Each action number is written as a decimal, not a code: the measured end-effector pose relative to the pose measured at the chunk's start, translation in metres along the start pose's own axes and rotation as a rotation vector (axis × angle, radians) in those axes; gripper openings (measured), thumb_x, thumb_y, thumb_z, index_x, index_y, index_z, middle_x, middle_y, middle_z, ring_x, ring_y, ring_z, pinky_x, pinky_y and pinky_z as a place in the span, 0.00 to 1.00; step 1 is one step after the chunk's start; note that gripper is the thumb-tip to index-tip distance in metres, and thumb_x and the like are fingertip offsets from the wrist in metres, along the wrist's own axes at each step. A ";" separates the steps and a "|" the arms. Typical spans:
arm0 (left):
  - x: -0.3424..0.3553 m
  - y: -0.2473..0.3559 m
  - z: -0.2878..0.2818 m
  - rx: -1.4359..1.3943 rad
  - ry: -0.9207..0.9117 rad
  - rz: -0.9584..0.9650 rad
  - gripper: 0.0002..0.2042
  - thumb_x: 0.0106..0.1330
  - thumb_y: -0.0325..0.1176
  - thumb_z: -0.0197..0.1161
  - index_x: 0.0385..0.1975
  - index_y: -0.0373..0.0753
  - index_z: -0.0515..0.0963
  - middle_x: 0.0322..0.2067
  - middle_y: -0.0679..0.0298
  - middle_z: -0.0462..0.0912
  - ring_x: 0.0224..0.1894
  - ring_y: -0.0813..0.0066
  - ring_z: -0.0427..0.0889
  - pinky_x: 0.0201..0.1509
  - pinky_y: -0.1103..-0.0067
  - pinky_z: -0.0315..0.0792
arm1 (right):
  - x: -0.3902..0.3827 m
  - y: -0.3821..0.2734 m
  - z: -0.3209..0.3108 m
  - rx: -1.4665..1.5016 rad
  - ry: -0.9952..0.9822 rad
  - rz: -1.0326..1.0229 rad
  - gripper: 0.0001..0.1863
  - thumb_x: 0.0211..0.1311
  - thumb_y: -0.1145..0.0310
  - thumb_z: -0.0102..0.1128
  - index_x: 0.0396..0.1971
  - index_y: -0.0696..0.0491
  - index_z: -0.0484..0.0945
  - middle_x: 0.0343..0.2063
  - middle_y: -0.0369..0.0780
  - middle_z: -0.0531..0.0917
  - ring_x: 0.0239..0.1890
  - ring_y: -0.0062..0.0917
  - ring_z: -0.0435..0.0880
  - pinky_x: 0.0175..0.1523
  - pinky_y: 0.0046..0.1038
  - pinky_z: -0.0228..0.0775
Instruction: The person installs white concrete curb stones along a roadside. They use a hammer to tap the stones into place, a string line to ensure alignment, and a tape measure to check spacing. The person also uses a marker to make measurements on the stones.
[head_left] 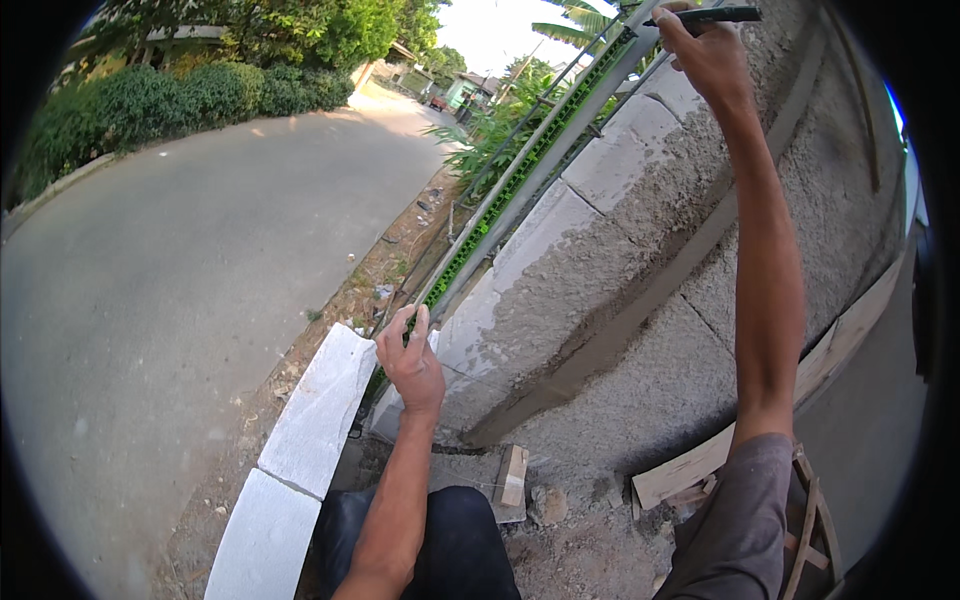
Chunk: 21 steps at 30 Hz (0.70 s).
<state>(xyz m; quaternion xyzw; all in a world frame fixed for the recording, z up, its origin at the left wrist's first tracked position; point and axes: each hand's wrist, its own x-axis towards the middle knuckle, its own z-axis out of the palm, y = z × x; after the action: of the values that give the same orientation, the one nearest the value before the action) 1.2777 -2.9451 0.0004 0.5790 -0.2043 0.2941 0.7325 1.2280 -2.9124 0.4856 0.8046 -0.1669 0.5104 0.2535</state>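
A long, straight grey bar (560,160) slants along the top edge of the grey block wall (600,260). A bright green toothed strip (495,212) runs lengthwise along it. At its lower end, my left hand (412,370) has its fingers curled and closed on the strip. Far up at the other end, my right hand (708,62) grips a dark, pen-like marker (735,14), with its fingers beside the bar. A smooth grey mortar band (650,295) crosses the rough plaster on the wall's face.
White blocks (312,410) form a low wall beside my left forearm. Below lie a small wood piece (512,475), a stone (548,505) and rubble. Wooden planks (690,470) lean near my right elbow. A paved road (200,270) and hedge (200,100) lie beyond the wall.
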 end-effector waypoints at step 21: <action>0.001 -0.002 -0.001 -0.015 -0.018 0.049 0.25 0.58 0.13 0.58 0.54 0.42 0.81 0.52 0.58 0.78 0.51 0.58 0.74 0.53 0.69 0.69 | 0.023 0.039 0.031 0.386 -0.097 -0.191 0.10 0.62 0.67 0.58 0.30 0.58 0.82 0.20 0.33 0.79 0.23 0.16 0.77 0.29 0.24 0.70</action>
<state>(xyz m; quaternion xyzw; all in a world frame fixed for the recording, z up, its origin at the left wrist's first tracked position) 1.2799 -2.9446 -0.0005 0.5712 -0.2273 0.3050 0.7274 1.2397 -2.9623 0.5047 0.8741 -0.0010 0.4670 0.1335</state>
